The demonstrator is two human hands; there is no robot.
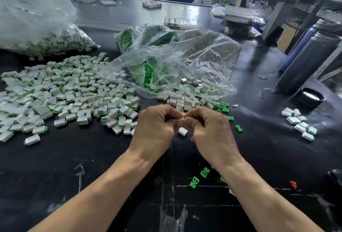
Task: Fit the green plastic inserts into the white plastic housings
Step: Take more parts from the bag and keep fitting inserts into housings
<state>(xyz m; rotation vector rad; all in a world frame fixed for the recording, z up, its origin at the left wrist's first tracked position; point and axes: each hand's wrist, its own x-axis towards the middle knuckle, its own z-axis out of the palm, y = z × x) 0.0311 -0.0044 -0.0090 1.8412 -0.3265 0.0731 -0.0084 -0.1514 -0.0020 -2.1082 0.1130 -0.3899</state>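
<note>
Both hands meet over the black table top [92, 167], fingers curled and tips pressed together: the left hand [154, 126] and the right hand [209, 130] pinch one small white housing [183, 117] between them, of which only a pale corner shows between the fingertips. Whether a green insert is already in it cannot be told, since the fingers cover it. The main risk is a crooked push: with the part so hidden, the insert may enter tilted and jam, or its thin ribs may bend if pressed hard. A slip is also likely, because the grip sits on the very tips of the fingers; the piece could spring out and drop among the loose white housing [182, 131] lying just below the hands or the spare green inserts [194, 182] scattered near the right forearm. A dropped part could also land in the wide heap of finished pieces [70, 91] to the left, where an unfinished one would be hard to find again. The clear bag of green inserts [148, 76] and the small pile of empty housings [187, 98] lie just beyond the hands, so a careless sweep could mix stock. Off to the right stand a grey flask [307, 61] and its cap [311, 97], apart from the work.
</note>
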